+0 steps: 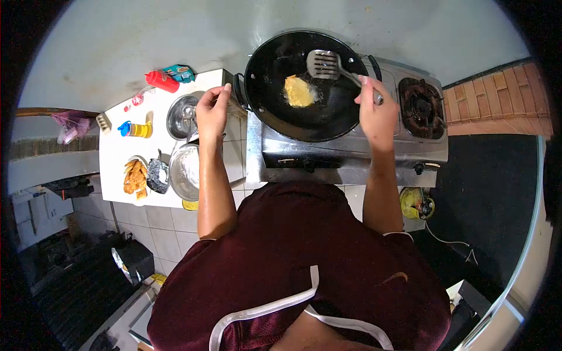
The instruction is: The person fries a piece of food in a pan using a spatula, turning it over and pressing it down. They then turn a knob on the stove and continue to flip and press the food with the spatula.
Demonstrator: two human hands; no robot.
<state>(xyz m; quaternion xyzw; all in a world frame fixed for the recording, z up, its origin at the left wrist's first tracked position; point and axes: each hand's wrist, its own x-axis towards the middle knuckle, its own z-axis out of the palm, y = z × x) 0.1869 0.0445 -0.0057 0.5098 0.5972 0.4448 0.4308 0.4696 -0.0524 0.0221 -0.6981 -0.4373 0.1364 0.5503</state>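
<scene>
A slotted metal spatula [324, 64] is in my right hand [377, 111], its handle gripped and its blade inside the black wok [275, 120]. One golden piece of food [299, 92] lies in the wok with small bubbles beside it, just below and left of the blade. My left hand [212, 111] is closed, its fingers curled and its thumb near the fingertips, just left of the wok's left handle [239, 92]. I see nothing between those fingers. The wok sits on the left side of a metal gas stove [351, 158].
A second burner [420, 109] is at right. On the white table [117, 158] at left are a steel bowl [175, 117], a larger bowl with white powder [186, 172], a dark coated tray [157, 174], fried pieces [134, 177], a yellow bottle [140, 130] and a red bottle [162, 81].
</scene>
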